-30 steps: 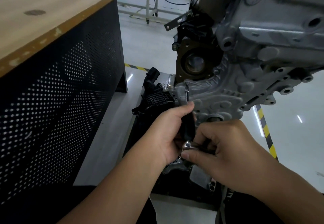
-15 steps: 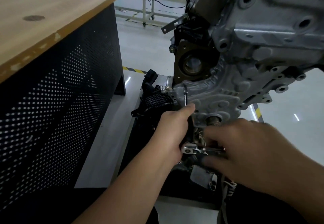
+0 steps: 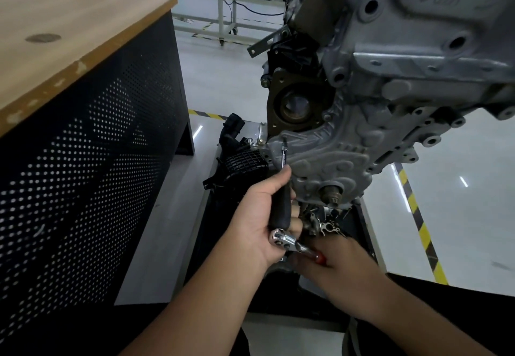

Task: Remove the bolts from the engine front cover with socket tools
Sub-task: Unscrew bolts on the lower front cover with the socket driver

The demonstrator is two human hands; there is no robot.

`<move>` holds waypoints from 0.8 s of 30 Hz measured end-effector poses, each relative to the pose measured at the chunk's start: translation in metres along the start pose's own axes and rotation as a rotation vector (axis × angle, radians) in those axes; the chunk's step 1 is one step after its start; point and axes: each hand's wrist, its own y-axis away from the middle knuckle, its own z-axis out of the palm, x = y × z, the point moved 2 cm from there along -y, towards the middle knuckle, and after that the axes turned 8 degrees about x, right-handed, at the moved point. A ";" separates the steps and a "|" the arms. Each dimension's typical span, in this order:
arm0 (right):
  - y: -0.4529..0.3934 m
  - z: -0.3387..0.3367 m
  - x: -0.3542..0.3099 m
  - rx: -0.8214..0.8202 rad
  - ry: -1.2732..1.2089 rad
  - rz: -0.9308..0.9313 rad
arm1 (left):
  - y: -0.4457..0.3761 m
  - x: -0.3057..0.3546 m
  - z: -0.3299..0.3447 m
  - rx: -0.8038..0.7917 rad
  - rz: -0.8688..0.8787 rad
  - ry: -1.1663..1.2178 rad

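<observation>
Mid-loosening: left hand (image 3: 262, 216) grips the extension driver (image 3: 281, 205) seated on a front cover (image 3: 334, 158) bolt, right hand (image 3: 340, 261) grips the ratchet (image 3: 289, 240); next, swing it

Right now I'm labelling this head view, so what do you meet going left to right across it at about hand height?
Black perforated bench panel → left hand → ratchet head → right hand → yellow-black floor tape.
</observation>
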 end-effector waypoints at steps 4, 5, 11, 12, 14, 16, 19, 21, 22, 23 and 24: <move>-0.004 0.015 0.001 -0.037 -0.075 0.038 | -0.003 0.003 -0.006 0.040 0.064 -0.076; -0.005 0.011 0.000 -0.068 -0.063 0.026 | -0.004 0.005 -0.008 0.036 0.087 -0.095; 0.002 -0.070 -0.020 0.237 -0.194 -0.015 | -0.002 0.006 -0.006 -0.020 0.142 -0.166; 0.006 -0.075 -0.022 0.363 -0.395 0.045 | 0.000 0.004 -0.004 -0.012 0.155 -0.157; 0.015 -0.064 -0.023 0.559 -0.849 0.213 | 0.003 -0.002 0.000 0.005 0.175 -0.134; 0.023 -0.036 -0.028 0.660 -1.212 0.427 | 0.002 -0.007 0.003 0.001 0.183 -0.100; 0.020 -0.010 -0.036 0.718 -1.532 0.774 | 0.004 -0.011 0.006 -0.047 0.139 -0.064; 0.012 -0.008 -0.042 0.816 -1.712 0.846 | 0.003 -0.013 0.005 -0.081 0.079 -0.045; 0.008 -0.009 -0.046 0.861 -1.803 0.847 | 0.002 -0.013 0.005 -0.107 0.060 -0.020; 0.005 -0.008 -0.049 0.886 -1.875 0.841 | 0.000 -0.013 0.004 -0.122 0.055 0.019; 0.002 -0.008 -0.052 0.890 -1.921 0.831 | -0.003 -0.013 0.003 -0.116 0.062 0.062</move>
